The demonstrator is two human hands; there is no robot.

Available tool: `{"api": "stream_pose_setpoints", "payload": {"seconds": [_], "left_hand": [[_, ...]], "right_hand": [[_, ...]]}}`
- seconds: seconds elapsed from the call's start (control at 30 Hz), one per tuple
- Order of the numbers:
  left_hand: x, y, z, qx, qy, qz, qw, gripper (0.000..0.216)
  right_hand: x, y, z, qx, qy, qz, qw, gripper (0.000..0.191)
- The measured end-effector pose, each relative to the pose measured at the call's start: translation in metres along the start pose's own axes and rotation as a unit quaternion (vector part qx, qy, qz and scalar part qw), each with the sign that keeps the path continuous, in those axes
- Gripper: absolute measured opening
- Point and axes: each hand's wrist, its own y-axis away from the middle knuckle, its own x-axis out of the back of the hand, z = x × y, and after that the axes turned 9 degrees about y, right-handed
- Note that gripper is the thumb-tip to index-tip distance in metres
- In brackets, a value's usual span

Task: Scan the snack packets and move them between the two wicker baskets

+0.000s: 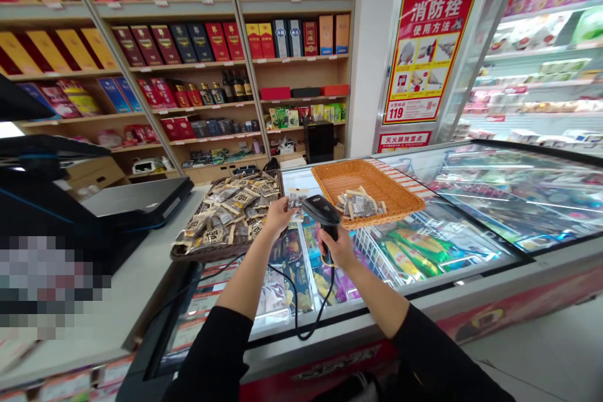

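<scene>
My right hand (pixel 337 244) is wrapped round the handle of a black barcode scanner (pixel 322 208), whose cable loops down over the freezer glass. Its head points left, toward a small snack packet (pixel 296 195) pinched in the fingers of my left hand (pixel 279 215). Beside my left hand, a dark woven tray (pixel 226 252) is heaped with similar small packets (pixel 235 201). To the right of the scanner lies an orange wicker basket (pixel 396 191) with a small pile of packets (pixel 360 203) at its near left end.
Both containers rest on top of a glass-lidded chest freezer (pixel 452 264) full of bagged goods. A counter (pixel 136 282) with a dark checkout machine (pixel 141 201) stands at left. Shelves of boxed bottles (pixel 202 44) and a red fire-hydrant sign (pixel 428 56) are behind.
</scene>
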Motion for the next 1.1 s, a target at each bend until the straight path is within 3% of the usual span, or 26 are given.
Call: {"api": "stream_pose_setpoints", "payload": {"seconds": [0.37, 0.9, 1.0, 1.1], "left_hand": [[-0.001, 0.004, -0.002, -0.030, 0.124, -0.028, 0.991, 0.039], [0.000, 0.002, -0.009, -0.052, 0.147, -0.023, 0.988, 0.044], [0.002, 0.000, -0.002, -0.095, 0.085, 0.000, 0.992, 0.041], [-0.004, -0.007, 0.016, -0.139, -0.044, 0.020, 0.989, 0.039]], "right_hand": [[-0.007, 0.002, -0.010, -0.034, -0.079, -0.029, 0.996, 0.025], [-0.009, 0.000, -0.006, -0.046, -0.149, -0.036, 0.987, 0.029], [0.006, -0.003, -0.011, -0.046, -0.208, 0.018, 0.977, 0.030], [0.041, -0.006, -0.019, -0.048, -0.287, 0.108, 0.951, 0.033]]}}
